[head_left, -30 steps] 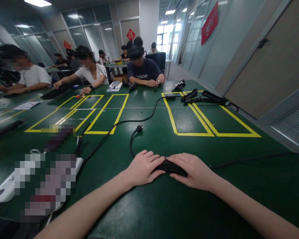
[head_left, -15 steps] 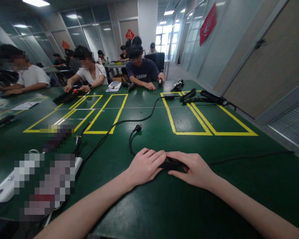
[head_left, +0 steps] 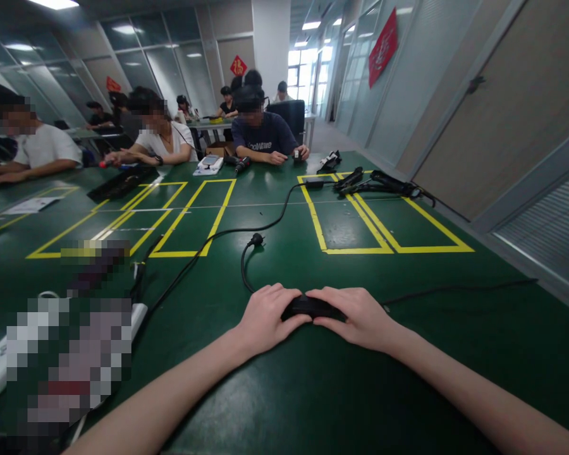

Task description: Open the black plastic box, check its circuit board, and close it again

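A black power adapter [head_left: 308, 308] lies low over the green table, held between both hands. My left hand [head_left: 269, 317] is closed on its left end, with the thumb along the near side. On the right end, my right hand [head_left: 358, 316] grips it the same way, thumb tip close to the other thumb. A short cord runs from behind my left hand up to a black plug [head_left: 256, 240] lying on the table. Past my right hand, a thin black cable [head_left: 455, 289] stretches to the right. The adapter's ends are hidden under my fingers.
Yellow tape rectangles [head_left: 358, 251] mark the green table [head_left: 284, 404]. A long black cord [head_left: 265, 227] crosses it towards black folded parts [head_left: 384, 182]. White power strips [head_left: 140, 313] lie at left, partly blurred. Several people sit beyond; one in a dark shirt [head_left: 265, 136] faces me.
My left hand has shifted left along the adapter, its thumb now showing in front, so more of the adapter's middle is visible. The view has turned slightly right.
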Motion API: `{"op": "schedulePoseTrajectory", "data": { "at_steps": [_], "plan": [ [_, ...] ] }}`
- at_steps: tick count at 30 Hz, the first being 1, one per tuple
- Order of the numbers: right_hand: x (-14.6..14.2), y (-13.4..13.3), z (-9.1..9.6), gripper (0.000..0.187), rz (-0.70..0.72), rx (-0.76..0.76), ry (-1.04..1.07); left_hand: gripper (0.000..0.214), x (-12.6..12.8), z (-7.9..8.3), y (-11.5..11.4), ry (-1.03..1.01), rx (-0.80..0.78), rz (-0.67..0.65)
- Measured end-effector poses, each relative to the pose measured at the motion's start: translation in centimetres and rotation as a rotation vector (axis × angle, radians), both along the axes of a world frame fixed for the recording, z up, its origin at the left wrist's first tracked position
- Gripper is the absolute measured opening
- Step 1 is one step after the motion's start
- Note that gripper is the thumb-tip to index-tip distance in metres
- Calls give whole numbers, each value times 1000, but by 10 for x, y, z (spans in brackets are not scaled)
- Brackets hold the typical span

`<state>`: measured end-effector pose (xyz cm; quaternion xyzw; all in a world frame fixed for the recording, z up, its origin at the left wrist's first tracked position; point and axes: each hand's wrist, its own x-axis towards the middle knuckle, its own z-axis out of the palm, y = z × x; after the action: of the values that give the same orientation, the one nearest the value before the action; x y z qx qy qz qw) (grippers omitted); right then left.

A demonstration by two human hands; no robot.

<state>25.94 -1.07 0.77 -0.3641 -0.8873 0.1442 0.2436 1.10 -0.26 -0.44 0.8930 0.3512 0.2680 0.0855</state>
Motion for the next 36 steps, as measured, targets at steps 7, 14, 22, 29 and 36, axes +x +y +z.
{"op": "schedulePoseTrajectory", "data": {
  "at_steps": [7,14,22,29,36],
  "plan": [
    [4,1,-1,23,-4,-5,-76,41,-2,2,2,-21,38,-39],
    [8,-1,3,39,24,123,-82,42,-3,2,0,-57,14,-79],
    [8,-3,5,43,120,243,-115,36,-1,7,-2,-150,146,-94],
    [62,30,11,47,-409,105,434,33,-4,17,-6,-225,337,-253],
    [146,62,23,75,-1108,-46,816,30,-1,7,-4,-92,181,-334]
  ]
}}
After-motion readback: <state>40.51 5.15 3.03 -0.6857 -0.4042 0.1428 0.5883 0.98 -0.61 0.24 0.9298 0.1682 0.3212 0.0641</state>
